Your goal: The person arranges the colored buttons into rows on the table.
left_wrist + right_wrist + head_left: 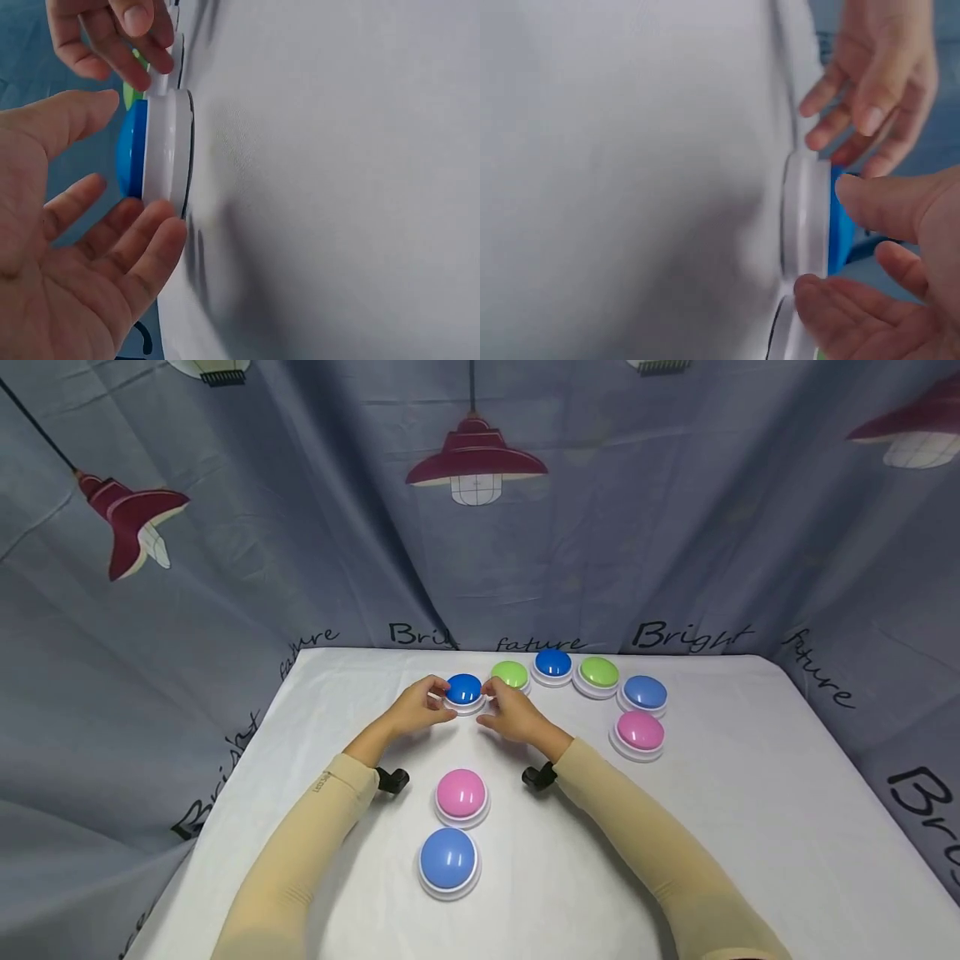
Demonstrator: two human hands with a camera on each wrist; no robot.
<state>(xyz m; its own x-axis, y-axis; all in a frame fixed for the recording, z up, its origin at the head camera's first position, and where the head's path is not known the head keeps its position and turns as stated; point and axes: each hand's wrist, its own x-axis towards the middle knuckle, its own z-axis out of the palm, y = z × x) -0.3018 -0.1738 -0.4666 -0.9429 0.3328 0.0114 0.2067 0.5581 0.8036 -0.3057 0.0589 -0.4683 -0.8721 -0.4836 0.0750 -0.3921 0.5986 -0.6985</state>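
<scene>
A dark blue dome button [464, 689] on a round white base lies on the white table between both hands. My left hand [416, 706] is at its left side, fingers loosely bent; in the left wrist view, fingertips [161, 217] meet the base's edge while the thumb stays apart from it. On the other side is my right hand [517, 714], its thumb near the dome and fingertips [810, 289] at the base's rim in the right wrist view. Neither hand grips the button. Just beyond the right hand, a green button [510, 674] is partly covered.
An arc continues rightward with a dark blue button [553, 662], a green one [600, 672], a light blue one [646, 692] and a pink one [641, 730]. Nearer, between the forearms, lie a pink button [461, 793] and a light blue button [448, 858]. A grey curtain [600, 543] hangs behind.
</scene>
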